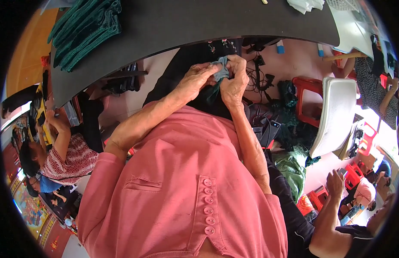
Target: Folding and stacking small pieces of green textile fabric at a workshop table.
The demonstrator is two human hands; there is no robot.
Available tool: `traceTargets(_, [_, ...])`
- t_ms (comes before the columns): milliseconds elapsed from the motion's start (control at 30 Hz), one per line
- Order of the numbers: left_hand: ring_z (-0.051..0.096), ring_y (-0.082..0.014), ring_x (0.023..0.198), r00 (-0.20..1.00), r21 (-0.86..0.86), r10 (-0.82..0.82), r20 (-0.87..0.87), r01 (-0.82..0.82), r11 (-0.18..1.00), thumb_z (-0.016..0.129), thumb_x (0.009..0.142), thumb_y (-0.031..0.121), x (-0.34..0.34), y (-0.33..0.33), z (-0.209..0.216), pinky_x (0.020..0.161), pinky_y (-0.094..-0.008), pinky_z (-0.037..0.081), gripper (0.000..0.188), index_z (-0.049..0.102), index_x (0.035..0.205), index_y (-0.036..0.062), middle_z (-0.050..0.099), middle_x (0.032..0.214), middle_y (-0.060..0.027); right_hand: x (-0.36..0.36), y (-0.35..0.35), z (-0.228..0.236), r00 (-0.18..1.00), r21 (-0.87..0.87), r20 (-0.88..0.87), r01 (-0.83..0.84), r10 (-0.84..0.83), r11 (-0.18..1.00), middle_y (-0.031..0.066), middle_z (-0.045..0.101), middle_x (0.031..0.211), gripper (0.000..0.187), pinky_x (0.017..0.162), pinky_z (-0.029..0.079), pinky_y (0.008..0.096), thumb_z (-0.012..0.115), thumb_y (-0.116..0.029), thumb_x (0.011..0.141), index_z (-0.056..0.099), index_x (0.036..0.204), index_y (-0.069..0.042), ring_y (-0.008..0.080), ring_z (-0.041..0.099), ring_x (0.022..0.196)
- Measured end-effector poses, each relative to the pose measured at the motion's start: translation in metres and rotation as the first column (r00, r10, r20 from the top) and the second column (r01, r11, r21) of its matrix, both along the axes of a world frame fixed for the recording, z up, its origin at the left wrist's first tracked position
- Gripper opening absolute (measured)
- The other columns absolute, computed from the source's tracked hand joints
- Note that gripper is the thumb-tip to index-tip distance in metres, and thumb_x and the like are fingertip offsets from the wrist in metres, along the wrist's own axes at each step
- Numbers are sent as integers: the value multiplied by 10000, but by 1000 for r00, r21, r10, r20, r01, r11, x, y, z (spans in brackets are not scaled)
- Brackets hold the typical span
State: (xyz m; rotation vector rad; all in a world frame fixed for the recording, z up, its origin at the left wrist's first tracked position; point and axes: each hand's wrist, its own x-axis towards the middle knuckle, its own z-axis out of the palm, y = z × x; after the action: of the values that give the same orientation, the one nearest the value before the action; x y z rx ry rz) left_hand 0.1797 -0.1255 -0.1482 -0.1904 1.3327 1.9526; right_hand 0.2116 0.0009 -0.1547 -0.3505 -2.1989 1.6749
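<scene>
Over my lap, just below the table's edge, both hands are closed on a bunched piece of grey-green cloth. My left hand pinches its left side with bent fingers. My right hand grips its right side, the fingers curled over the top. A darker green part of the cloth hangs down between the hands. What the fingertips press on inside the folds is hidden.
A stack of folded dark green velvet pieces lies on the dark table at left. White cloth sits at the far right. Red stools, cables, a white board and a green bag stand right. Other people sit nearby.
</scene>
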Motion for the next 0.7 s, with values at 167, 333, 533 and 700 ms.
traceTargets(167, [470,-105,634,858,-465,-325,-397,117,877,513,933,228,2,-1,5,591,-249,396,240,577,894,0,563,733,-35,-4,3,-3,997,48,-52,59,-57,997,68,536,714,359,570,432,259,540,139,643,573,958,-29,157,514,602])
traceTargets(333, [398,-111,530,710,-422,-310,-632,19,906,491,930,254,6,-1,14,510,-284,361,307,522,781,-13,462,585,-43,3,9,1,996,115,-89,6,4,993,91,558,712,286,567,433,277,514,130,632,577,871,-14,185,539,601])
traceTargets(533, [436,-114,516,900,-292,-119,-419,-9,956,475,936,319,-7,5,27,508,-273,365,344,537,822,1,486,559,-22,1,9,-5,989,146,-148,22,0,989,118,568,741,285,583,443,300,479,125,604,557,845,-4,251,567,632])
traceTargets(700, [494,-147,570,764,-488,-376,-524,92,868,413,935,396,-15,3,21,561,-310,397,423,551,849,5,507,594,-68,1,8,-1,991,162,-130,38,-17,986,103,590,739,209,606,459,285,501,81,673,583,847,2,192,579,632])
